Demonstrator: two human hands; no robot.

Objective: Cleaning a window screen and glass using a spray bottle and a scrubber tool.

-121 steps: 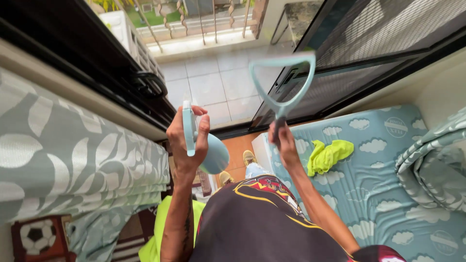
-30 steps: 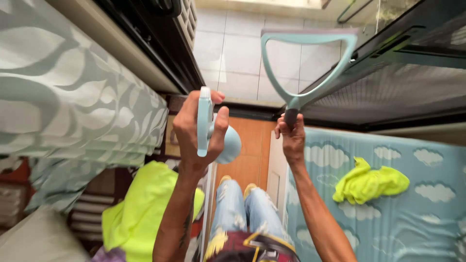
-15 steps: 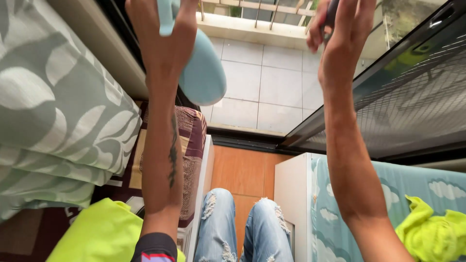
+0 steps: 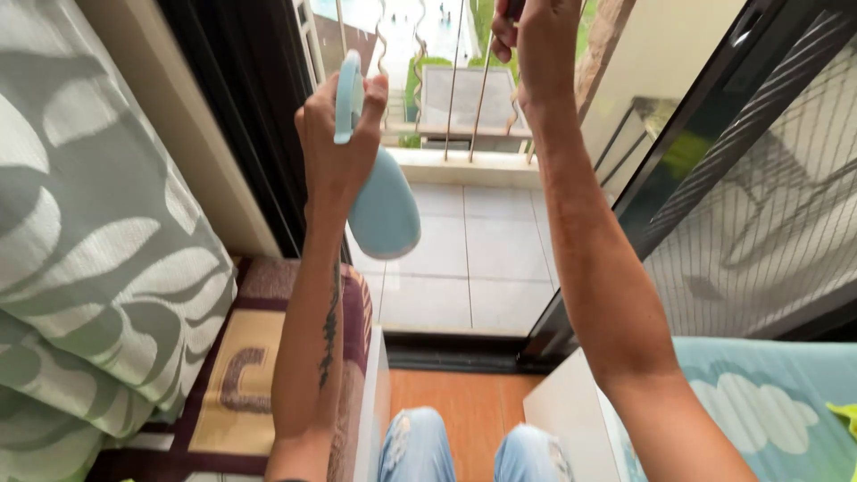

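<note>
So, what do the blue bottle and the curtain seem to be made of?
Bottle in the left hand: likely plastic, smooth matte pale blue, evenly moulded. Curtain: woven cloth, grey-green with white leaves; it hangs in soft folds with a visible weave.

Both your arms are raised high in front of you, forearms bare and running up from the bottom of the view. Your left hand (image 4: 339,147) is up at about head height, its back turned toward you, fingers and thumb wrapped tight around the top of a pale blue spray bottle (image 4: 379,201), which hangs down below your palm. A dark tattoo runs along the inside of your left forearm. Your right hand (image 4: 536,36) reaches higher, at the very top edge of the view, closed in a fist around a dark handle (image 4: 513,9), wrist straight and the forearm slanting up from your elbow at the lower right.
</note>
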